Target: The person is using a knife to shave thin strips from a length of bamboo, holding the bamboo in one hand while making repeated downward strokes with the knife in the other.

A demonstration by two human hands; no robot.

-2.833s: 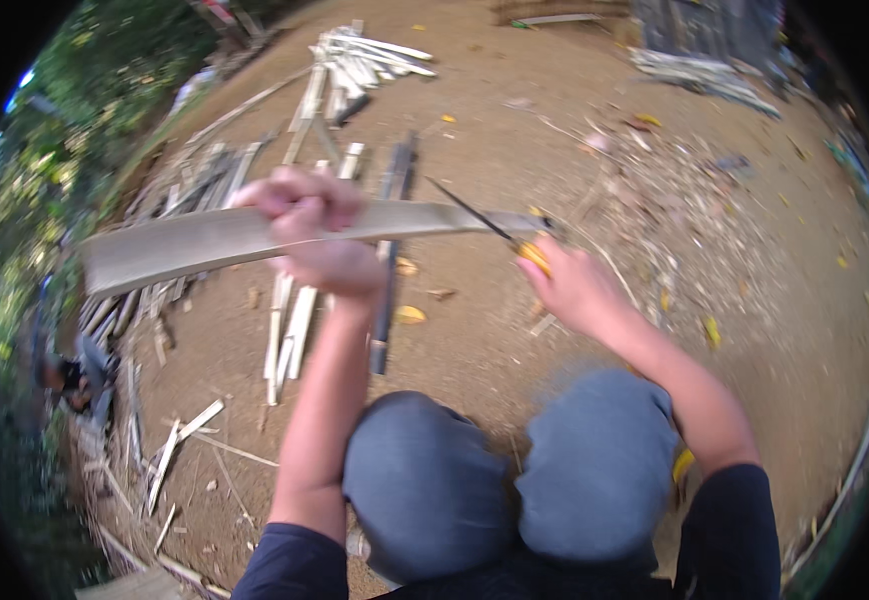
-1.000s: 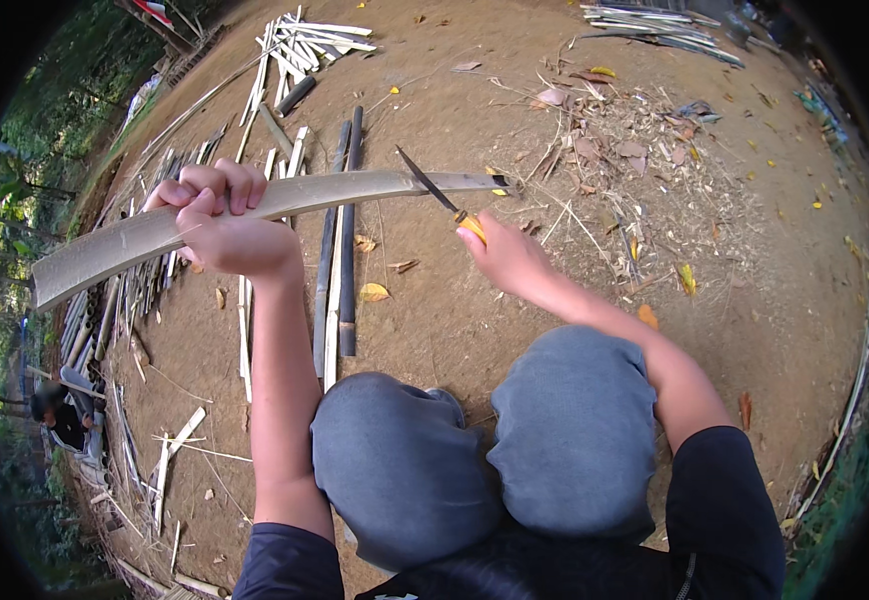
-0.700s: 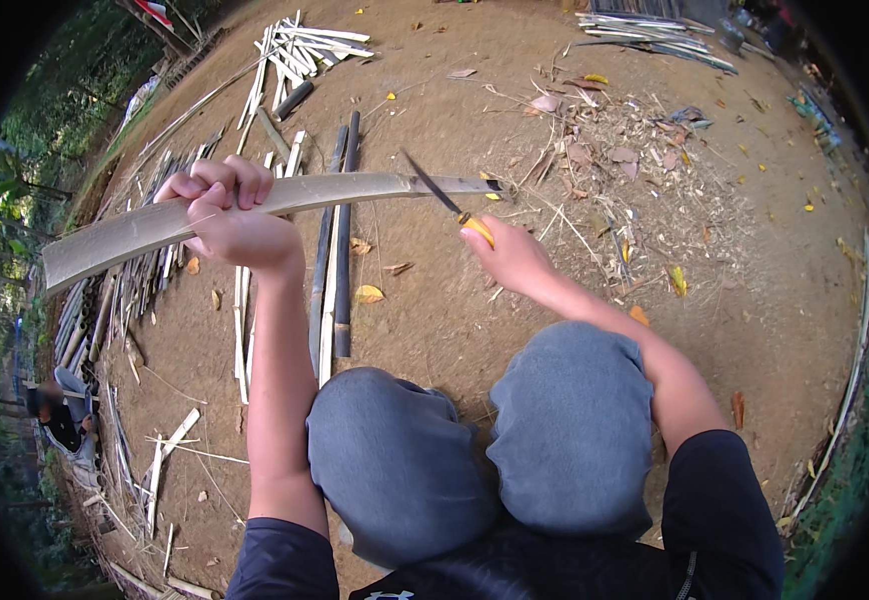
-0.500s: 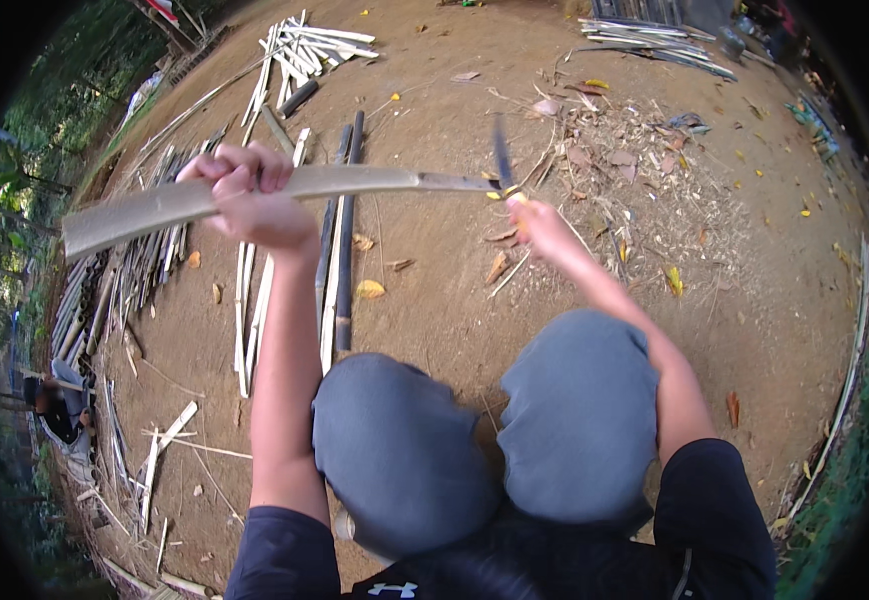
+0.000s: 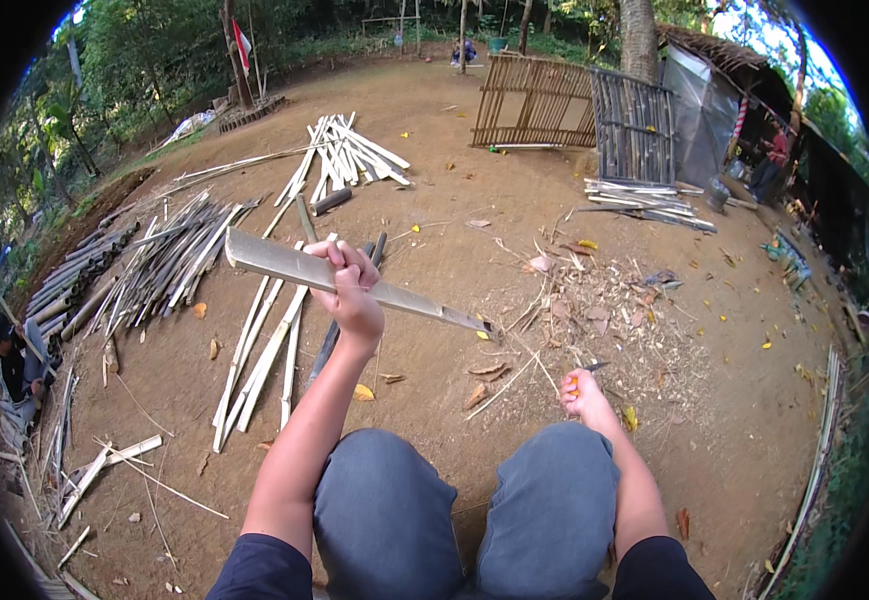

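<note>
My left hand is closed around a long, pale bamboo slat, raised in front of my knees. Its broad end points up and to the left. The narrower end slopes down to the right and finishes in a dark tip. Lower and farther right, my right hand grips a knife by its orange handle. The short dark blade points right and stands apart from the slat. Beneath the blade, shavings and dry leaves are scattered over the dirt.
Split bamboo strips lie beyond my left knee, with a white pile farther off. Stacked bamboo poles lie at left, near a seated person. Bamboo panels stand at the back. Another person is by a shed.
The knife has moved off the slat's narrow end, down and to the right. The slat has swung so that its broad end is higher. My view has tilted up, bringing in the panels and trees.
</note>
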